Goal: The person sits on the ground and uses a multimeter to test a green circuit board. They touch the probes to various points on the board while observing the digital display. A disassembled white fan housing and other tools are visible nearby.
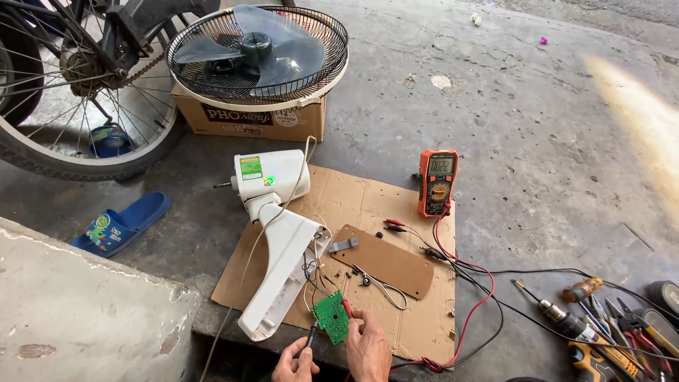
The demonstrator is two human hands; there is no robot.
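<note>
One head-worn view — looking steeply down, fairly high above the cardboard sheet (396, 212).

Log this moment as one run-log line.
left hand: holds black probe | right hand: holds green circuit board | white fan body: opened, on cardboard

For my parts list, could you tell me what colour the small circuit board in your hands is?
The circuit board is green, seen clearly in the head view, pinched by the right hand.

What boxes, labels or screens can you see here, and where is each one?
Cardboard box: top left, under the fan grille, brown with a dark printed band.
Sticker: on the white fan motor housing, small green rectangle.
Multimeter screen: right of the cardboard sheet, pale rectangular display in an orange case.
</note>
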